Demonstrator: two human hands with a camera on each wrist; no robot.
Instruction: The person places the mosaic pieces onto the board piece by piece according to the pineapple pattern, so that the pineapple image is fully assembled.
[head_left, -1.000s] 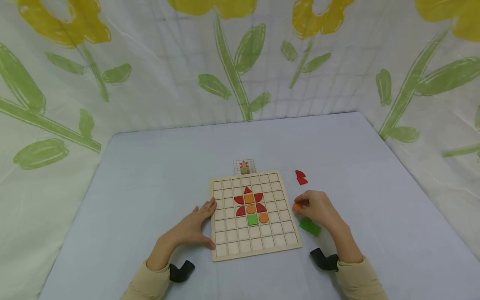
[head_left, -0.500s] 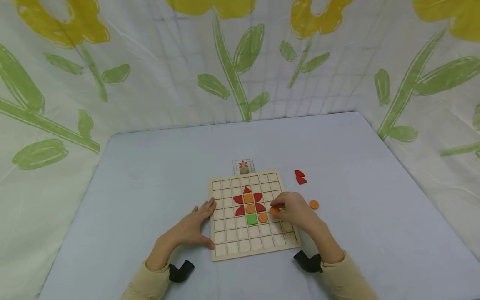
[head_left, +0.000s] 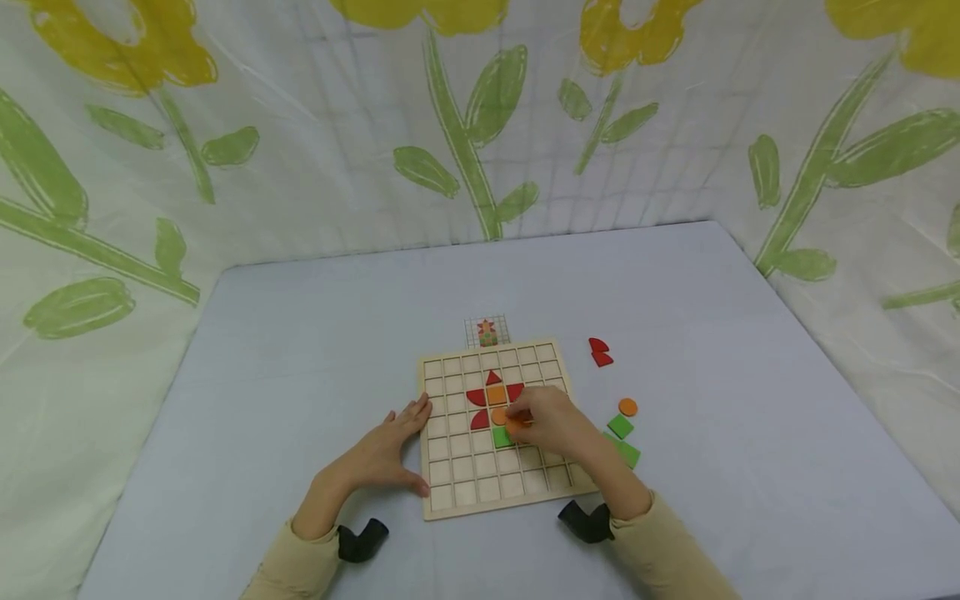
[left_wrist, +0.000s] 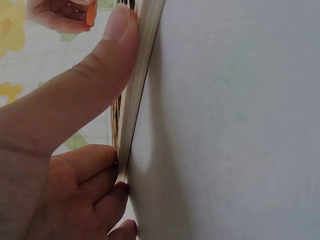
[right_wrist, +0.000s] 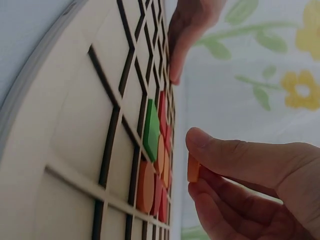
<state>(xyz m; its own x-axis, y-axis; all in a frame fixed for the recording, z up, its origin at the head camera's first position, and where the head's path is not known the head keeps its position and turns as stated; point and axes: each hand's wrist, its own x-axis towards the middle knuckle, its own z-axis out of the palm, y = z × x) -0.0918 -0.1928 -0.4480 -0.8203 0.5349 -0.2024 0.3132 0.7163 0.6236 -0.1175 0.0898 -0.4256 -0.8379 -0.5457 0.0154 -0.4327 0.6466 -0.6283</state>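
Observation:
A pale wooden grid board (head_left: 463,495) lies on the table with red, orange and green pieces in its cells. Along its left edge my left hand (head_left: 384,454) rests, thumb and fingers spread and touching the rim. Over the middle of the board, my right hand (head_left: 557,427) pinches an orange disc (right_wrist: 193,168) between thumb and fingers, held apart from the surface. Beneath it sits a green square (right_wrist: 151,131), with another orange disc (right_wrist: 146,187) in a cell beside it. In the head view the right hand hides part of the red pieces and that second disc.
A small printed pattern card (head_left: 487,331) lies behind the board. To the right are two red quarter-round pieces (head_left: 602,359), a loose orange disc (head_left: 627,407) and green squares (head_left: 620,426), partly behind the right forearm. A flowered cloth (head_left: 315,125) hangs beyond the table.
My right hand has taken an orange disc from the right of the board and carried it left over the middle cells. The left hand stays at the board's edge.

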